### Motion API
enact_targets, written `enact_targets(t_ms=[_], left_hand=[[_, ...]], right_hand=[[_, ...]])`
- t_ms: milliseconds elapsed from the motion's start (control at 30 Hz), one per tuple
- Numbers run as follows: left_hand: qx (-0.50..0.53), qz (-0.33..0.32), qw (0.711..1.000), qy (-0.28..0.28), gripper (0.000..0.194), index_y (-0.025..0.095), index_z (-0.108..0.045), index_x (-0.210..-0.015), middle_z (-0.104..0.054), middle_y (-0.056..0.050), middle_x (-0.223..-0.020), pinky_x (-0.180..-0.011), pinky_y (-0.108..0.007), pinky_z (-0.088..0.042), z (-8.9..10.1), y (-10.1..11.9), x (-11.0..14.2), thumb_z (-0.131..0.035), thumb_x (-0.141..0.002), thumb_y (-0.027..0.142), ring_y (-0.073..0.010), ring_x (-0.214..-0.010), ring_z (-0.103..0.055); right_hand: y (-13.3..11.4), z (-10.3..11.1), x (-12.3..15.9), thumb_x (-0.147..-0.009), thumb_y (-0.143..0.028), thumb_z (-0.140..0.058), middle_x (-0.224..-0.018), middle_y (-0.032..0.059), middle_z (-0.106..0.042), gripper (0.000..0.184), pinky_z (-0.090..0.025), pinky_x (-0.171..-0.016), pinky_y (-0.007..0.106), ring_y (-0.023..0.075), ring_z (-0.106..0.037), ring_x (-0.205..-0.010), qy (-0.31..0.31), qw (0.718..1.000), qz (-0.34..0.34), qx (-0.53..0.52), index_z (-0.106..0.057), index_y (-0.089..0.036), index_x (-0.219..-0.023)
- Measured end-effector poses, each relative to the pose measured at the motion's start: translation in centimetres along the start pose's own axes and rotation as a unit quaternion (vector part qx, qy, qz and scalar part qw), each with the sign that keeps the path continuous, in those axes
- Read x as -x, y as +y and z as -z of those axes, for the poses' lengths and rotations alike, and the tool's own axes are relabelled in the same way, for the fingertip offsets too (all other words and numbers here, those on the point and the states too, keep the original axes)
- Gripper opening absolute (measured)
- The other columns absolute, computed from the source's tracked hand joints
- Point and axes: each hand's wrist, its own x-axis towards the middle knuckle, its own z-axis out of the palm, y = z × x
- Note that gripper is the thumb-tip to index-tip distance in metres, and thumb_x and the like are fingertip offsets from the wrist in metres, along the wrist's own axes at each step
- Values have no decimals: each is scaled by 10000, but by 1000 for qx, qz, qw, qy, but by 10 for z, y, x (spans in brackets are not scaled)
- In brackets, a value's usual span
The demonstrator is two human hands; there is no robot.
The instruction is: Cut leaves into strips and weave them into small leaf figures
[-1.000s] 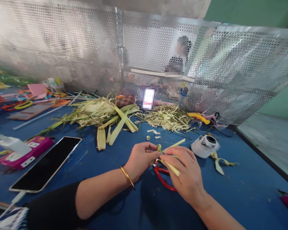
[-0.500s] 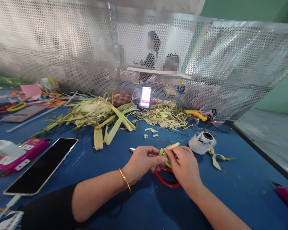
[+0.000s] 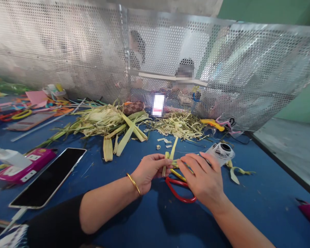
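Pinched between the thumb and fingers of my left hand (image 3: 152,170) is a small folded bundle of pale green husk strips (image 3: 166,163). One strip (image 3: 174,146) sticks up and away from the bundle. My right hand (image 3: 203,175) is at the bundle's right side, its fingertips on a strip end; the thumb is partly hidden. Beneath the hands lie scissors with red handles (image 3: 182,200) and yellow inner parts; their blades are covered by my left hand. A spool of white thread (image 3: 219,155) stands just beyond my right hand.
Behind lie a heap of husk leaves (image 3: 100,120) and a pile of shredded strips (image 3: 182,125), before a perforated metal screen (image 3: 160,44). At left are a phone (image 3: 49,177) and a magenta power strip (image 3: 23,168). Yellow-handled tool (image 3: 213,124) lies back right. People sit beyond the screen.
The strip at my right fingertips was bent across the bundle; one strip now points upward. My right hand has shifted right with its fingers more stretched. My left hand keeps its pinch.
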Motion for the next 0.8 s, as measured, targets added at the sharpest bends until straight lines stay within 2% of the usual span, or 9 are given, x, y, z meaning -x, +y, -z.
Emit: enact_targets(t_ms=[200,267,333,400,467,533,567,633,800], left_hand=[[-11,-29,999,11,223,111,-630,-750,-673,-46,-694,-662,-247,-520,-2,-4,3,-778,-616,211,-117,-617,-631],[-4,-45,999,23,214,115,-635,-738,-673,-39,-684,-647,-240,-518,-3,-5,3,-779,-613,212,-111,-605,-623],[7,-52,998,37,203,122,-641,-734,-670,-28,-666,-612,-223,-506,-3,-5,2,-777,-614,213,-98,-580,-606],[18,-64,996,55,193,127,-645,-737,-660,-12,-646,-582,-204,-489,-2,-4,1,-771,-621,217,-82,-553,-584],[20,-84,994,68,192,127,-650,-739,-641,5,-621,-558,-190,-469,-1,-2,0,-769,-625,225,-66,-522,-556],[7,-97,993,61,200,124,-660,-742,-629,11,-611,-547,-186,-457,-1,0,0,-771,-628,244,-57,-508,-536],[-3,-98,994,54,208,123,-666,-745,-626,12,-609,-548,-188,-455,-1,0,0,-774,-627,255,-56,-507,-531],[-23,-90,995,37,227,122,-672,-746,-620,13,-605,-551,-193,-453,-2,0,1,-783,-620,274,-55,-506,-527],[-60,-84,995,14,276,117,-652,-778,-616,11,-589,-529,-190,-436,-4,-5,1,-802,-592,255,-65,-511,-533]], right_hand=[[-13,5,2,-908,-120,-455,-712,33,-680,224,-341,-713,329,153,-545,-666,-71,997,28,-1,-666,-190,-880],[-21,2,3,-918,-135,-435,-650,33,-640,246,-340,-667,325,150,-528,-609,-95,991,-35,-85,-657,-180,-820],[-28,-3,4,-928,-181,-437,-692,37,-652,250,-375,-682,310,152,-561,-644,-114,959,-143,-217,-653,-182,-803],[-30,-8,5,-933,-279,-452,-716,28,-669,262,-422,-678,289,159,-594,-676,-147,877,-277,-364,-663,-188,-807],[-26,-13,6,-910,-403,-480,-696,21,-671,307,-464,-642,280,172,-613,-664,-166,755,-417,-478,-673,-182,-817],[-21,-16,8,-866,-468,-529,-692,21,-671,332,-494,-645,292,178,-620,-651,-132,652,-524,-531,-678,-172,-879],[-19,-17,9,-845,-472,-559,-705,21,-672,333,-502,-668,302,180,-624,-664,-101,626,-556,-537,-678,-171,-925],[-16,-17,10,-819,-444,-604,-727,20,-668,305,-501,-701,308,178,-620,-697,-47,624,-575,-528,-681,-182,-957],[-18,-8,4,-835,-366,-581,-819,37,-644,210,-483,-722,287,167,-585,-754,-22,693,-476,-540,-644,-193,-736]])
